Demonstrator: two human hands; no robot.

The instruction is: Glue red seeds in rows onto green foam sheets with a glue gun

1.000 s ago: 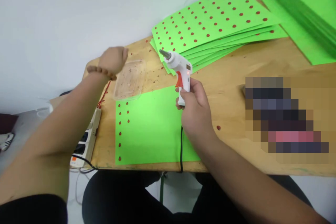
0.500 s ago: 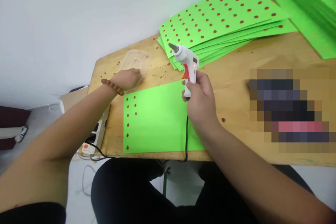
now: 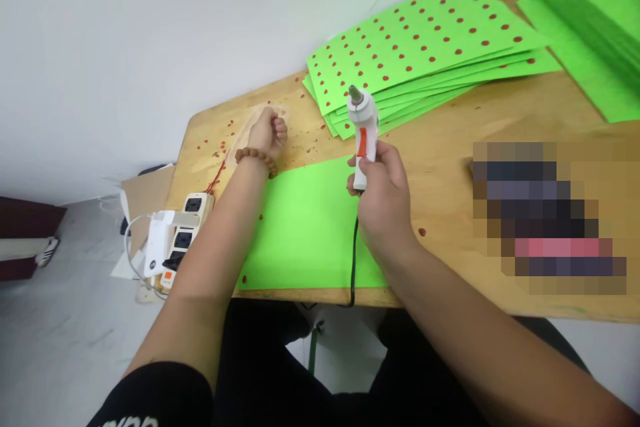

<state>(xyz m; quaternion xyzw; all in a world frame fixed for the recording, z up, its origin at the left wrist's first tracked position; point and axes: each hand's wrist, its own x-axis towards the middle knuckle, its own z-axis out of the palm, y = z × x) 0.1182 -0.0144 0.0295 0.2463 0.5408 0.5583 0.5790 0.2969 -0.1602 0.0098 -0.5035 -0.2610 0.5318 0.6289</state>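
Note:
My right hand (image 3: 384,190) grips a white hot glue gun (image 3: 369,117) with an orange trigger, its nozzle pointing up and away. Its black cord hangs down over a bright green sheet (image 3: 305,233) at the table's front edge. My left hand (image 3: 269,132), with a beaded bracelet (image 3: 255,157) at the wrist, is over a clear plastic tray (image 3: 241,135). Its fingers are curled closed, and whatever they hold is hidden. My left forearm covers most of the small dark red dots along the sheet's left side; two still show.
Green sheets with rows of red dots (image 3: 420,33) lie stacked at the back. Plain green sheets (image 3: 585,13) are at the far right. Loose red bits (image 3: 223,147) lie around the tray. A power strip (image 3: 193,207) with a white plug sits left. A blurred-out object lies right.
My left hand has shifted right and slightly away from me, and its forearm now covers the sheet's left side. The glue gun's nozzle has swung from pointing left to pointing more forward.

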